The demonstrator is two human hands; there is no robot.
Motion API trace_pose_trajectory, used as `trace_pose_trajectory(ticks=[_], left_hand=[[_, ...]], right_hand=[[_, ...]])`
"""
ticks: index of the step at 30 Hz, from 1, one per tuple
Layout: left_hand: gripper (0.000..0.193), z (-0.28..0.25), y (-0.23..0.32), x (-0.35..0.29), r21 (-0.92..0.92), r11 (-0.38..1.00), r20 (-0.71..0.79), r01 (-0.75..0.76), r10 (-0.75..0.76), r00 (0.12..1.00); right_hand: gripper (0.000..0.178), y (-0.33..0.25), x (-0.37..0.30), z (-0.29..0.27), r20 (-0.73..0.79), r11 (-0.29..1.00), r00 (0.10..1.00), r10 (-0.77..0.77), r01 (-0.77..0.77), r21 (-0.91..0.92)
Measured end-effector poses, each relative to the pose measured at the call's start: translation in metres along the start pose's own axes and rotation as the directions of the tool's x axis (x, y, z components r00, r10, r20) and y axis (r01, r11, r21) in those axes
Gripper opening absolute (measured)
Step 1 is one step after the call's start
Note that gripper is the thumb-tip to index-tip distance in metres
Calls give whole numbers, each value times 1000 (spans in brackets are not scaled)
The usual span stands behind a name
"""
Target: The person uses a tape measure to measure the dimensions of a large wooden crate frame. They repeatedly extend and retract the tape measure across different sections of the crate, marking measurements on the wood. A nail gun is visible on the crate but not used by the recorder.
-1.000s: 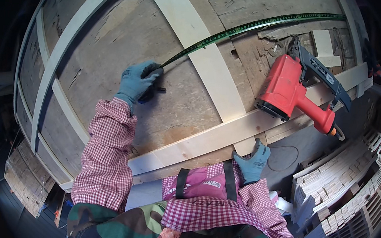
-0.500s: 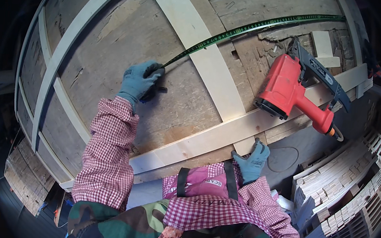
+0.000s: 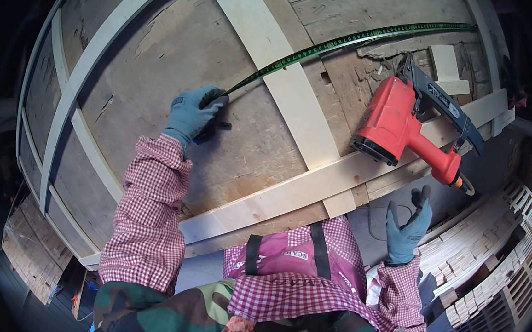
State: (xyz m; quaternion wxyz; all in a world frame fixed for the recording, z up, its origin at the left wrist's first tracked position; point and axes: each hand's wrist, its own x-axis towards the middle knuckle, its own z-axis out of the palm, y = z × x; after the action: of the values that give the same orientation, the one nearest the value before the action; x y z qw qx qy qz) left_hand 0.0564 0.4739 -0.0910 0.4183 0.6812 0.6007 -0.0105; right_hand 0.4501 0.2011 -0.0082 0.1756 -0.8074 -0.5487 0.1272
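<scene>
My left hand (image 3: 193,114), in a blue-grey work glove, is closed around the dark case of a tape measure. Its green blade (image 3: 346,41) runs out to the upper right, over a pale crosswise slat (image 3: 285,92), as far as the strip at the panel's right edge. My right hand (image 3: 410,228), gloved alike, is off the wood with its fingers apart and nothing in it. It hovers below a red nail gun (image 3: 389,120), which lies on the long near batten (image 3: 289,190). A short wood piece (image 3: 339,204) sticks out from under that batten.
The worn plywood panel (image 3: 162,49) carries several pale slats. Two small wood offcuts (image 3: 444,63) lie beyond the nail gun, whose hose (image 3: 467,185) leaves its handle. Stacks of cut slats (image 3: 475,238) stand at the right. Another board (image 3: 34,244) lies low at the left.
My right hand has let go of the short wood piece at the near edge and moved right and slightly up, its fingers spreading. My left hand stays on the tape measure.
</scene>
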Motion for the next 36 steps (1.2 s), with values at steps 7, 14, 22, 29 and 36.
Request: trace_pose_trajectory(ticks=[7,14,22,29,36], left_hand=[[22,2,-2,2,-20,999,-7,27,-28,1000],[23,4,-3,3,-31,999,-26,-11,10,1000],[23,2,4,1,-56,996,15,64,-63,998],[28,4,4,5,-7,999,-6,49,-49,999],[26,3,-5,2,8,1000,-27,6,-6,1000]], right_hand=[[96,16,125,-8,308,784,950,-42,223,-580],[98,15,159,30,448,878,886,116,119,-463],[74,-1,177,-27,418,960,894,-162,242,-144],[46,18,102,-101,728,805,676,-115,-367,467],[52,13,25,-63,672,868,636,-380,-6,496]])
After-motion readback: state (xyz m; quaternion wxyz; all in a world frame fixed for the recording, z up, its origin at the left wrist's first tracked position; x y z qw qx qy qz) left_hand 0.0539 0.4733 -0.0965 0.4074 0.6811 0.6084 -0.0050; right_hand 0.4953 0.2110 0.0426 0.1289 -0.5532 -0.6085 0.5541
